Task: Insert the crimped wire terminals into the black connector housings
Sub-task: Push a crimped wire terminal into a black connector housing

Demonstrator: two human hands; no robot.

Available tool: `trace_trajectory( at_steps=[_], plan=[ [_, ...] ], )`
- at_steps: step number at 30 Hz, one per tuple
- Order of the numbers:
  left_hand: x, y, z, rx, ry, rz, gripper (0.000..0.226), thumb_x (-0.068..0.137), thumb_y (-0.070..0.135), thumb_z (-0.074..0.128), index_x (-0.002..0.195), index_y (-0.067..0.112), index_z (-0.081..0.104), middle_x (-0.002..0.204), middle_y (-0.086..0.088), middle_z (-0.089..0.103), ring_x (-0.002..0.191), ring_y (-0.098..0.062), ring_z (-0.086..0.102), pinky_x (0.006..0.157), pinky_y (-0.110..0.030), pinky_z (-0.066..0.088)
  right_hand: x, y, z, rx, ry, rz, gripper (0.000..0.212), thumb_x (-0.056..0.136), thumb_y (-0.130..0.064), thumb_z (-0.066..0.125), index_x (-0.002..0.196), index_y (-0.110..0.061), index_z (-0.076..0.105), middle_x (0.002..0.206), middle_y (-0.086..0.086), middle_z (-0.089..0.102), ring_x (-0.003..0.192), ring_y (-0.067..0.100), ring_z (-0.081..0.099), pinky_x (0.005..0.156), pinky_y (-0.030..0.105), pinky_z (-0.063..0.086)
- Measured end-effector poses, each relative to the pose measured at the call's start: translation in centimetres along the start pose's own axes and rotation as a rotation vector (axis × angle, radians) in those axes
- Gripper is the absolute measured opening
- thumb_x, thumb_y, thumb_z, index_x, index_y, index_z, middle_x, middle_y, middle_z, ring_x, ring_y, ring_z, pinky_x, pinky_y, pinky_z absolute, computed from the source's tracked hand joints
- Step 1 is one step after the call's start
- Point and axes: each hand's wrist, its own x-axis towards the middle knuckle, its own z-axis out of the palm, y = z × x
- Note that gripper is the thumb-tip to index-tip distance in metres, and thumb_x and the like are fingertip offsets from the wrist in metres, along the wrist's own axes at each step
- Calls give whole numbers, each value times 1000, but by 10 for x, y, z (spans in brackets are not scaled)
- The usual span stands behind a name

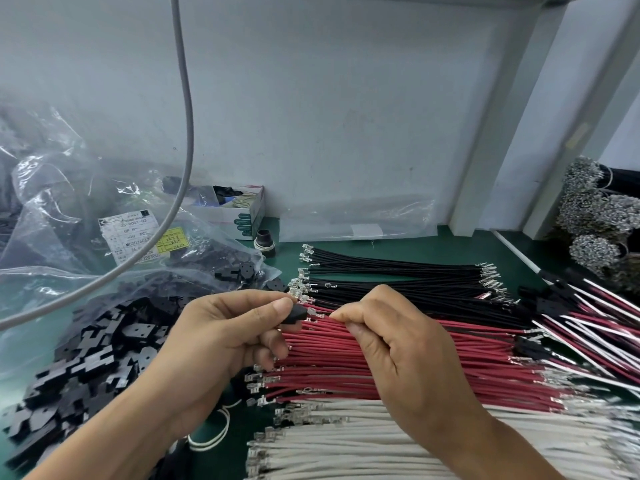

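My left hand (221, 337) pinches a small black connector housing (296, 316) between thumb and fingers. My right hand (391, 337) pinches a red wire (320, 315) just behind its crimped metal terminal, whose tip sits at the housing's right face. Beneath both hands lie rows of loose wires on the green mat: black wires (398, 275) at the back, red wires (415, 372) in the middle, white wires (363, 441) nearest me. All carry silver terminals at their left ends. A heap of loose black housings (86, 368) lies to the left.
A clear plastic bag (69, 220) with a label holds more housings at the back left. A grey cable (187, 133) hangs across it. A small open box (239, 209) stands by the wall. Finished red-white-black harnesses (595, 327) and bundled terminal wires (602, 216) lie at the right.
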Motion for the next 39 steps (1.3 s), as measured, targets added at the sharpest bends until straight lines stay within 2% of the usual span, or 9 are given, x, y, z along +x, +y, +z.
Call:
trace_trajectory(
  at_steps=[8, 11, 14, 22, 25, 30, 33, 36, 39],
  plan=[
    [1, 0, -2, 1, -14, -13, 36, 73, 25, 85, 98, 0, 79, 66, -13, 66, 56, -19, 61, 49, -24, 51, -1, 0, -1, 15, -24, 3, 22, 100, -28, 54, 105, -23, 75, 91, -16, 60, 80, 7, 62, 64, 31, 53],
    [0, 2, -2, 12, -18, -12, 46, 67, 31, 90, 99, 0, 79, 66, -14, 66, 56, -20, 62, 50, -25, 51, 0, -2, -3, 24, -29, -18, 27, 101, -32, 50, 105, -22, 75, 92, -15, 62, 80, 7, 62, 64, 30, 53],
    [0, 2, -1, 26, -24, -8, 38, 71, 25, 89, 97, -1, 79, 68, -15, 68, 55, -20, 62, 49, -24, 52, 0, -1, -6, 43, -60, -22, 24, 101, -30, 54, 102, -22, 76, 93, -17, 62, 82, 5, 63, 65, 31, 54],
    [-5, 5, 5, 184, 1, 56, 32, 63, 25, 84, 89, 6, 82, 64, -18, 70, 50, -21, 63, 47, -23, 51, 1, -1, -8, -3, -154, 6, 22, 99, -30, 52, 100, -30, 74, 89, -22, 56, 77, 4, 59, 64, 24, 50],
    [-4, 3, 6, 141, 6, 43, 32, 62, 23, 85, 89, 4, 82, 65, -18, 71, 53, -23, 65, 48, -24, 54, 2, -3, -9, -46, -143, -39, 20, 99, -27, 54, 100, -28, 74, 89, -21, 55, 75, 0, 56, 63, 20, 47],
    [-5, -2, 12, 32, 6, -22, 32, 65, 24, 84, 91, 5, 82, 66, -16, 70, 55, -22, 67, 49, -25, 55, -1, -5, -3, 16, -101, -17, 23, 101, -27, 49, 104, -25, 72, 93, -18, 56, 79, 6, 59, 65, 30, 51],
    [-8, -2, 15, 283, 49, 117, 25, 72, 38, 79, 92, 23, 83, 73, -12, 76, 57, -18, 69, 49, -27, 57, -2, -4, -3, 24, -109, 23, 14, 95, -30, 59, 101, -29, 71, 91, -20, 55, 82, 5, 59, 67, 20, 48],
    [-12, -3, 13, 641, 69, 443, 29, 72, 37, 81, 101, 34, 82, 102, 8, 76, 70, -11, 71, 57, -22, 58, -3, -2, -3, 41, -84, 46, 12, 91, -33, 65, 96, -27, 75, 86, -19, 61, 82, 6, 62, 68, 21, 49],
    [-12, -4, 11, 817, 27, 564, 31, 73, 31, 81, 104, 35, 81, 100, 18, 73, 73, -5, 70, 62, -12, 54, -3, 0, -7, 47, -65, 64, 12, 91, -36, 65, 90, -29, 75, 84, -18, 63, 83, 6, 63, 68, 23, 49]
  ],
)
